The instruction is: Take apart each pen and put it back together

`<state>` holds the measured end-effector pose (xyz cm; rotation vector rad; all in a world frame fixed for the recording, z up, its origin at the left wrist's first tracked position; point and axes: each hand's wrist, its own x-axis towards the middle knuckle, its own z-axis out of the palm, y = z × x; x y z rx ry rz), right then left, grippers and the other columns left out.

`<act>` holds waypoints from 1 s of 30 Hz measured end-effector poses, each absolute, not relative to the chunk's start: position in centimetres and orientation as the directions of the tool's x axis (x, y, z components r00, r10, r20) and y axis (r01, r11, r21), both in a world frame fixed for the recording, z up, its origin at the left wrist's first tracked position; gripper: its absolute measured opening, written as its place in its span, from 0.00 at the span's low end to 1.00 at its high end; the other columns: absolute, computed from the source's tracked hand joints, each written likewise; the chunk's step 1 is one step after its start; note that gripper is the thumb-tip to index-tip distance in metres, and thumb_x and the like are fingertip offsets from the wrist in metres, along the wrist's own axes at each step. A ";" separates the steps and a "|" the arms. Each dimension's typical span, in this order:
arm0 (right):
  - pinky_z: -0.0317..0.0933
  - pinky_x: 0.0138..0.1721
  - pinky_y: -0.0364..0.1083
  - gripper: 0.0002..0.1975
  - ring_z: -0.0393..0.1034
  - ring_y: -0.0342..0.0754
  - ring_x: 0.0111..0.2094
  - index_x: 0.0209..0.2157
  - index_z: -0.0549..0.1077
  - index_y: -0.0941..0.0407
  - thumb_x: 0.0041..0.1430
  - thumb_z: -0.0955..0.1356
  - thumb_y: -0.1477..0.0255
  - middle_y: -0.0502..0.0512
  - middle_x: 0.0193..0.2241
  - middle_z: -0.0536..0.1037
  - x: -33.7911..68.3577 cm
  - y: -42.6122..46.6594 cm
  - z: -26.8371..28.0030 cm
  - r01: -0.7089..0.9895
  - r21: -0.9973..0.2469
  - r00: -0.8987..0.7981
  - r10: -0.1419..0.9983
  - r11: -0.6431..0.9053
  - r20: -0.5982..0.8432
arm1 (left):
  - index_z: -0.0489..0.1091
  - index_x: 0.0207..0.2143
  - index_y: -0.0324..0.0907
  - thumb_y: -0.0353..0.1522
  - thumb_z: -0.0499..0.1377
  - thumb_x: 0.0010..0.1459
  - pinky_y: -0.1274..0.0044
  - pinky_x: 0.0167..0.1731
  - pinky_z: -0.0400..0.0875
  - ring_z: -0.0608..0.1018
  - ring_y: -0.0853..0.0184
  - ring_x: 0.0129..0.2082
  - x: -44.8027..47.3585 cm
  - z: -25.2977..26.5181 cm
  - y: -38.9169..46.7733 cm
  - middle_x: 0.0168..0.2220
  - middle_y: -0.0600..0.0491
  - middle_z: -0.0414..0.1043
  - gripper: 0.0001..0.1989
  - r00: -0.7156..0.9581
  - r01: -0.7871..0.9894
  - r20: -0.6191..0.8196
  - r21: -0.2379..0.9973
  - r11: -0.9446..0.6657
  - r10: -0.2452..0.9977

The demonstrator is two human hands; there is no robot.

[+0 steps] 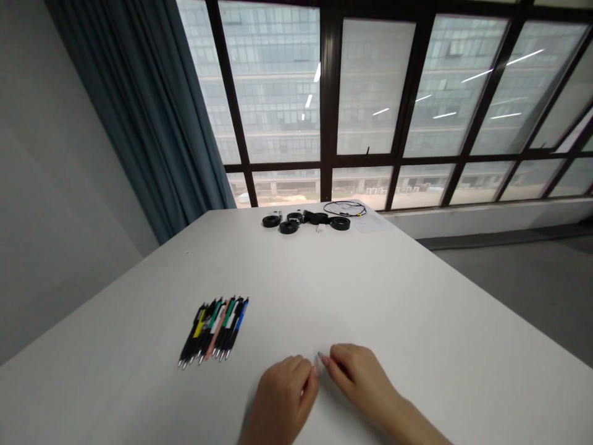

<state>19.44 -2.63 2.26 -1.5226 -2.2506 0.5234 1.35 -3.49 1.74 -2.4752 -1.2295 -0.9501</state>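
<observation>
My left hand [286, 395] is closed just above the white table, thumb pressed against the curled fingers. Close to its right, my right hand [359, 374] is also closed, with thumb and forefinger pinched together. Between the two sets of fingertips shows a tiny grey-tipped piece [319, 355], too small and blurred to name. It seems to sit at the right fingertips; whatever the left fingers hold is hidden. To the left of my hands, several click pens [214, 330] lie side by side in a slanted row, with black, yellow, green, white, pink and blue barrels.
Several black tape-like rolls [289, 227] lie at the far end of the white table [296, 272], with a small white plug-like item [320, 228] among them. A thin black cable [345, 213] is coiled by a white sheet [373, 224]. Beyond are windows and a blue curtain [152, 117].
</observation>
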 end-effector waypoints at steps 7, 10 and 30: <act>0.50 0.29 0.43 0.19 0.65 0.45 0.26 0.23 0.63 0.54 0.69 0.57 0.65 0.51 0.23 0.74 20.4 -3.3 0.2 0.774 -0.569 -0.296 0.953 0.276 0.058 | 0.58 0.23 0.46 0.27 0.47 0.66 0.75 0.22 0.56 0.69 0.72 0.19 0.3 1.1 -3.9 0.19 0.59 0.64 0.17 0.437 0.791 0.619 0.082 -0.607 0.653; 0.49 0.29 0.44 0.20 0.64 0.45 0.25 0.23 0.60 0.54 0.69 0.56 0.63 0.50 0.22 0.72 20.6 -3.2 0.3 0.764 -0.598 -0.271 0.961 0.244 0.046 | 0.58 0.23 0.46 0.27 0.47 0.66 0.75 0.22 0.56 0.69 0.72 0.18 0.4 1.1 -4.1 0.18 0.60 0.64 0.17 0.440 0.790 0.619 0.078 -0.608 0.651; 0.52 0.30 0.44 0.20 0.65 0.46 0.26 0.23 0.59 0.53 0.69 0.55 0.61 0.51 0.23 0.71 20.7 -3.6 0.6 0.737 -0.625 -0.272 0.959 0.258 0.074 | 0.68 0.29 0.45 0.40 0.50 0.66 0.78 0.26 0.64 0.74 0.68 0.26 -7.8 1.8 -1.7 0.26 0.56 0.71 0.15 -0.086 0.973 0.475 0.231 -0.029 0.876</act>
